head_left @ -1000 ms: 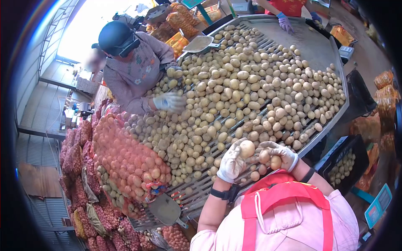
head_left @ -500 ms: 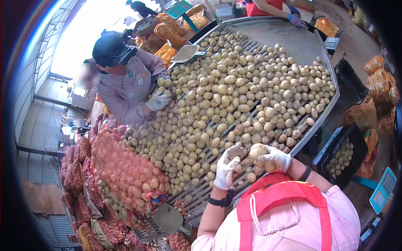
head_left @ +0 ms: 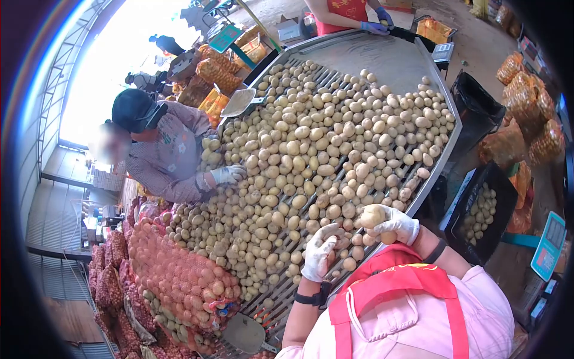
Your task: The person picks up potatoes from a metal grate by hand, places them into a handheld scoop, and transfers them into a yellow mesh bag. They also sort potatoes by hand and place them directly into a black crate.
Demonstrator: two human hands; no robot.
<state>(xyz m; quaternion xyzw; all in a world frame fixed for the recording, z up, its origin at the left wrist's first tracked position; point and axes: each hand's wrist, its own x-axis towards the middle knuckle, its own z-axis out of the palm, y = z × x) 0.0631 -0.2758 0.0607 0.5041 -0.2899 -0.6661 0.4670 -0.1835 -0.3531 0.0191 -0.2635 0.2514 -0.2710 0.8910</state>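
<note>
My right hand (head_left: 397, 226), in a white glove, grips a large pale potato (head_left: 372, 216) between thumb and fingers. A smaller potato (head_left: 388, 237) shows under its palm. To its left, my gloved left hand (head_left: 318, 254) is raised over the near edge of the slatted sorting table (head_left: 281, 294) with its fingers curled in. Its fingers hide most of whatever lies in the palm. Loose potatoes (head_left: 311, 143) of mixed sizes spread across the slats in front of both hands.
A co-worker's gloved hand (head_left: 228, 175) rests among potatoes at the left; another person's gloved hands (head_left: 378, 25) are at the far end. A full red net sack (head_left: 179, 269) and a metal scoop (head_left: 244, 332) lie at left. A black crate (head_left: 478, 215) and a scale display (head_left: 548, 245) stand right.
The view has shifted, so the table sits further left and lower. The large potato stays in my right hand. The co-worker's hand at the left has lowered onto the potatoes.
</note>
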